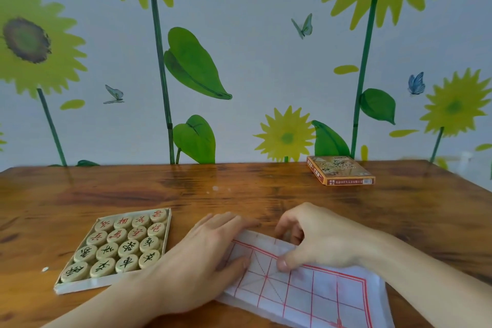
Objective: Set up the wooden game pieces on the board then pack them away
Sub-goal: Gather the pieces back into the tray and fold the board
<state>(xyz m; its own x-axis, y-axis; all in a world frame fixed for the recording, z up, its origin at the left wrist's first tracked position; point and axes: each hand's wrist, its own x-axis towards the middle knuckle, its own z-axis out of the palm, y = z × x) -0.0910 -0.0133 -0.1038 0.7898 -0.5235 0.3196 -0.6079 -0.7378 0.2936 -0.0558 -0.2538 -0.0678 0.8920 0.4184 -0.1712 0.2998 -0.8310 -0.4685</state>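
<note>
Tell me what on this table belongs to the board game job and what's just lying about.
Part of the job:
- folded paper board, under left hand and right hand
- tray of wooden pieces
- orange game box, at the far edge

Lying about:
- small white scrap beside the tray

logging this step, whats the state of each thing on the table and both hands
paper board: folded, lying flat, red grid up
tray of wooden pieces: open, full, sixteen discs showing in a four by four grid, characters up
lid box: apart at the far right of the table, printed side up
left hand: fingers straight, pressing the board's left edge
right hand: fingers curled, pinching the board's top fold
</note>
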